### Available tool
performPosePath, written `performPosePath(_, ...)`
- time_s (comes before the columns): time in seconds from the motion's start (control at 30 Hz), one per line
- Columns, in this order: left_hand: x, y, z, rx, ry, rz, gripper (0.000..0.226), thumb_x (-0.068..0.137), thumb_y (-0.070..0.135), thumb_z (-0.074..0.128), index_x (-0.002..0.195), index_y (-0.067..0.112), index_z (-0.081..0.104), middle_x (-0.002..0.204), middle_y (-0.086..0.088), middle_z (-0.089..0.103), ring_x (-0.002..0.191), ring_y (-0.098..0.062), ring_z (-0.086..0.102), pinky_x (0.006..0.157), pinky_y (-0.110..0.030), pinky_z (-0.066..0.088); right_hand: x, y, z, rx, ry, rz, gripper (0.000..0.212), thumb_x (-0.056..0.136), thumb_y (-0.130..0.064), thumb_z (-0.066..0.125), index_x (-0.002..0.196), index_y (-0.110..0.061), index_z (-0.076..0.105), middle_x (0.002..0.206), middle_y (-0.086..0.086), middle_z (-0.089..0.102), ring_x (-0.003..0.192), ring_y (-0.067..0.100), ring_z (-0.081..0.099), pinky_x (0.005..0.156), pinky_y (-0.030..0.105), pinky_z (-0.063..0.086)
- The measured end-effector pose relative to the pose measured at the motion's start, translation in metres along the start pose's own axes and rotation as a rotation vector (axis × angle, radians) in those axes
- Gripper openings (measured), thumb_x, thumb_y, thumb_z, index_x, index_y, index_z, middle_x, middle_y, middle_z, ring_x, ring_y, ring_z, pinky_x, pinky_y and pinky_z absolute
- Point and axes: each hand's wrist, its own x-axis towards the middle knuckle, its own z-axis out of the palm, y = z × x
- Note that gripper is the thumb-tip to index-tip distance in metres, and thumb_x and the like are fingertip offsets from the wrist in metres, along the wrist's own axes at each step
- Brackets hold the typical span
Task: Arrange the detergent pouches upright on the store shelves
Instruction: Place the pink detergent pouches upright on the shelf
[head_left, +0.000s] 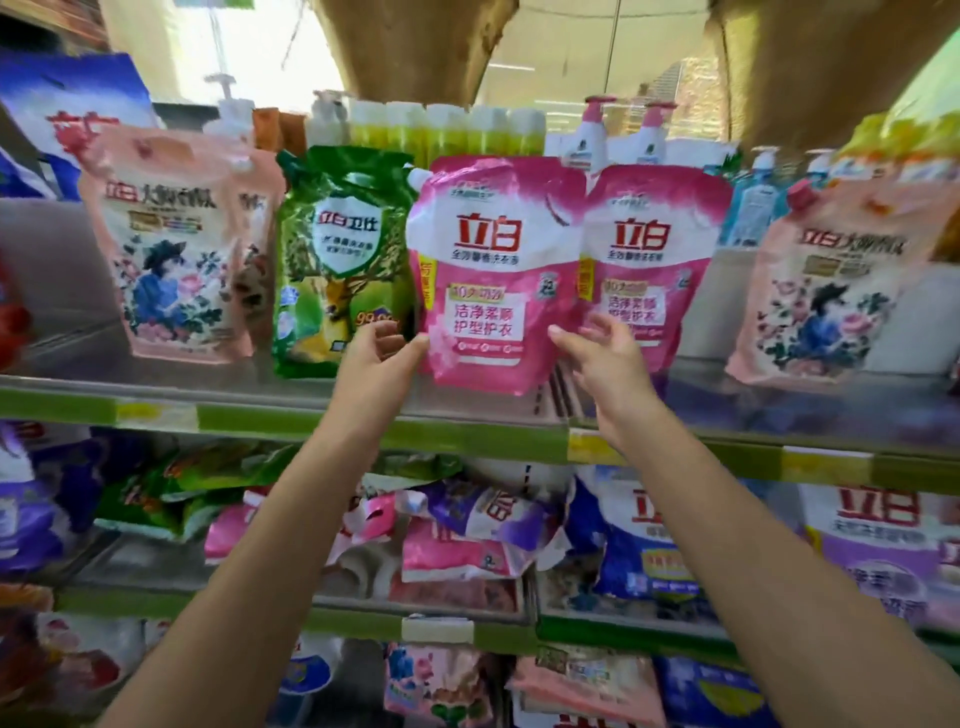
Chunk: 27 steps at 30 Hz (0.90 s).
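The upper shelf (311, 415), edged in green with yellow price tags, carries a row of detergent pouches standing upright: a pale pink floral pouch (179, 249) at the left, a green pouch (337, 260) next to it, two bright pink pouches in the middle, and another pale floral pouch (826, 291) at the right. Behind them stands a line of yellow-green bottles (447, 132) and white pump bottles (618, 137). The lower shelf (363, 621) holds a loose heap of pouches lying flat and crumpled, pink, purple and green ones mixed together, with a blue-and-white pouch (644, 545) more or less upright at the right. The front pink pouch (493, 270) stands upright at the shelf's edge, white spout at its top left, overlapping the second pink pouch (654, 249) just beside it. The left hand (379, 358) touches the pouch's lower left edge with its thumb, fingers loosely curled; it seems to rest there rather than grip. The right hand (602, 353) hangs open near the lower right corner, fingers spread and holding nothing.
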Motion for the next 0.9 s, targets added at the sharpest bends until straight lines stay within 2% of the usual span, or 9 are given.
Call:
performPosePath(0.17, 0.053, -0.002, 0.039, 0.066, 0.015, -0.059, 0.051, 0.091, 0.043, 0.062, 0.127, 0.012, 0.044, 0.101, 0.003, 0.063, 0.082, -0.006, 0.058, 0.061, -0.023, 0.046, 0.047, -0.001, 0.000, -0.091, -0.208, 0.046, 0.080, 0.073, -0.035, 0.081, 0.139, -0.010, 0.046, 0.133, 0.005, 0.061, 0.121, 0.023, 0.059, 0.108, 0.048, 0.045)
performPosePath(0.23, 0.068, -0.004, 0.047, 0.065, -0.026, -0.105, 0.051, 0.089, 0.047, 0.063, 0.121, 0.011, 0.044, 0.098, -0.007, 0.068, 0.079, -0.016, 0.065, 0.065, -0.031, 0.054, 0.056, 0.001, 0.006, -0.090, -0.274, 0.070, 0.082, 0.061, -0.045, 0.081, 0.131, -0.010, 0.053, 0.125, 0.005, 0.067, 0.116, 0.025, 0.063, 0.108, 0.051, 0.044)
performPosePath(0.33, 0.076, -0.007, 0.057, 0.082, -0.079, -0.110, 0.060, 0.087, 0.051, 0.062, 0.127, 0.012, 0.043, 0.092, -0.006, 0.068, 0.057, -0.014, 0.062, 0.049, -0.027, 0.050, 0.067, 0.010, 0.016, -0.036, -0.299, 0.087, 0.080, 0.053, -0.049, 0.084, 0.121, -0.014, 0.059, 0.115, 0.004, 0.072, 0.107, 0.025, 0.068, 0.104, 0.051, 0.048)
performPosePath(0.43, 0.079, -0.016, 0.065, 0.062, -0.056, -0.032, 0.059, 0.086, 0.045, 0.066, 0.129, 0.013, 0.041, 0.113, -0.004, 0.065, 0.092, -0.028, 0.068, 0.059, -0.026, 0.051, 0.077, 0.022, 0.021, 0.042, -0.289, 0.075, 0.064, 0.062, -0.042, 0.087, 0.115, -0.016, 0.062, 0.109, 0.003, 0.075, 0.102, 0.024, 0.071, 0.099, 0.050, 0.052)
performPosePath(0.5, 0.077, -0.017, 0.069, 0.037, -0.014, 0.006, 0.049, 0.088, 0.040, 0.067, 0.121, 0.013, 0.044, 0.105, -0.001, 0.062, 0.109, -0.041, 0.061, 0.063, -0.028, 0.049, 0.081, 0.029, 0.023, 0.060, -0.264, 0.066, 0.048, 0.070, -0.039, 0.084, 0.108, -0.016, 0.065, 0.106, 0.004, 0.075, 0.102, 0.025, 0.070, 0.099, 0.051, 0.052)
performPosePath(0.63, 0.063, -0.011, 0.080, -0.068, 0.049, 0.028, 0.036, 0.085, 0.029, 0.073, 0.107, 0.014, 0.048, 0.101, -0.001, 0.065, 0.098, -0.030, 0.065, 0.055, -0.024, 0.053, 0.077, 0.032, 0.011, 0.139, -0.213, 0.014, 0.020, 0.079, -0.028, 0.080, 0.087, -0.016, 0.066, 0.099, 0.011, 0.076, 0.097, 0.030, 0.072, 0.093, 0.053, 0.055)
performPosePath(0.7, 0.051, -0.008, 0.093, -0.093, 0.055, 0.038, 0.039, 0.081, 0.027, 0.077, 0.107, 0.015, 0.051, 0.103, -0.003, 0.068, 0.095, -0.023, 0.069, 0.061, -0.031, 0.057, 0.076, 0.030, -0.007, 0.184, -0.194, 0.010, 0.021, 0.080, -0.023, 0.080, 0.088, -0.011, 0.065, 0.102, 0.017, 0.075, 0.097, 0.034, 0.072, 0.089, 0.053, 0.057)
performPosePath(0.83, 0.032, -0.002, 0.133, -0.118, 0.017, 0.039, 0.052, 0.074, 0.028, 0.082, 0.116, 0.017, 0.052, 0.106, -0.002, 0.072, 0.095, -0.023, 0.071, 0.079, -0.045, 0.059, 0.085, 0.026, -0.061, 0.240, -0.195, -0.011, 0.019, 0.082, -0.015, 0.078, 0.096, -0.014, 0.066, 0.089, 0.005, 0.079, 0.082, 0.027, 0.076, 0.065, 0.042, 0.063)
performPosePath(0.9, 0.026, 0.003, 0.157, -0.127, -0.011, 0.045, 0.057, 0.072, 0.027, 0.083, 0.118, 0.020, 0.050, 0.109, -0.001, 0.072, 0.097, -0.022, 0.071, 0.085, -0.049, 0.057, 0.093, 0.024, -0.088, 0.258, -0.203, -0.029, 0.020, 0.083, -0.012, 0.076, 0.100, -0.015, 0.066, 0.093, 0.006, 0.079, 0.083, 0.026, 0.076, 0.065, 0.042, 0.062)
